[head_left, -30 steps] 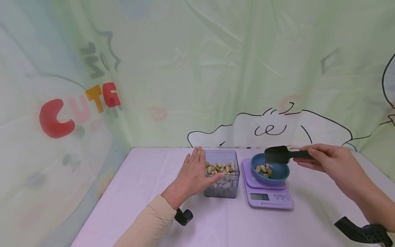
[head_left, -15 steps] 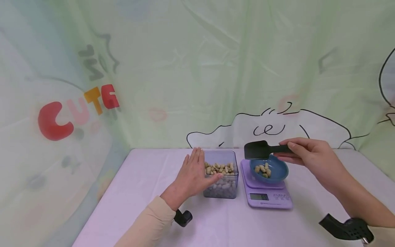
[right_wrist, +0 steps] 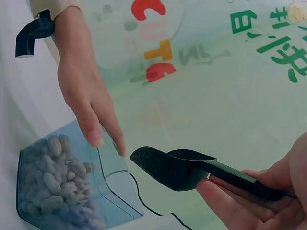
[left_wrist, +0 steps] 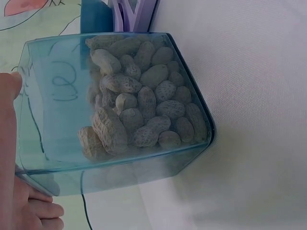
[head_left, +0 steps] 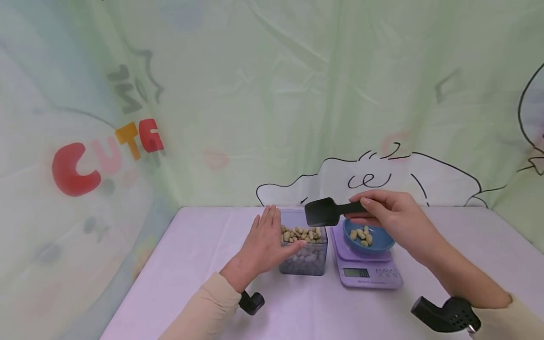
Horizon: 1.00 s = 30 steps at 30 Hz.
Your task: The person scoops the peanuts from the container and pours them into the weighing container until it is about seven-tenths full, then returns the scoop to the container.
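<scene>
A clear blue-tinted plastic container [head_left: 302, 264] stands on the table, partly filled with peanuts in their shells [left_wrist: 144, 96]. My left hand [head_left: 265, 243] lies against its left side, fingers straight and thumb across the near rim. In my right hand [head_left: 395, 217] is the handle of a black scoop [head_left: 322, 212], pinched between thumb and fingers. The scoop's blade overlaps the container's right rear part in the head view, and the right wrist view shows no peanuts in it. Several peanuts [head_left: 361, 235] sit in a blue bowl [head_left: 384, 243], partly covered by the right hand.
The bowl rests on a purple kitchen scale [head_left: 371, 278] with a lit display, just right of the container. A white cloth covers the table [head_left: 204, 245]. A printed green curtain [head_left: 212, 94] hangs behind and at the sides.
My right hand has carried the scoop leftward, from over the bowl to the container's upper right. The left hand stays in place on the container.
</scene>
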Available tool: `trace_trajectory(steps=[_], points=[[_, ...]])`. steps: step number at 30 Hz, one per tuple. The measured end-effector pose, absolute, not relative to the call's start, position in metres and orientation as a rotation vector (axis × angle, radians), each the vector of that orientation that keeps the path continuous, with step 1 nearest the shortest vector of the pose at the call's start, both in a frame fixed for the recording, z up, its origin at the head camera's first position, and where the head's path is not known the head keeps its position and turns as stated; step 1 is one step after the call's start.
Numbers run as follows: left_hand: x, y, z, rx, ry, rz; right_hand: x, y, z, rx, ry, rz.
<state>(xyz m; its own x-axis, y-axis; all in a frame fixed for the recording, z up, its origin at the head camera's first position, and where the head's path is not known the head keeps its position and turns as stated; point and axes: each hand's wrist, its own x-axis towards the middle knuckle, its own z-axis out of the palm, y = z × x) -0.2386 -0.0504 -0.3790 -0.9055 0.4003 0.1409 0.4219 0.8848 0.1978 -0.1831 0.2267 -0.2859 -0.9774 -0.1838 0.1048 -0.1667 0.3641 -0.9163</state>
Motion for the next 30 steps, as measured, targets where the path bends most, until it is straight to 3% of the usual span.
trace_trajectory(steps=[16,30], points=[[-0.238,-0.050,-0.379,-0.641,-2.942,-0.347,-0.184,0.196,-0.290,-0.526,2.736,-1.615],[-0.238,-0.050,-0.380,-0.637,-2.939,-0.357,-0.188,0.181,-0.306,-0.790,3.215,-1.231]])
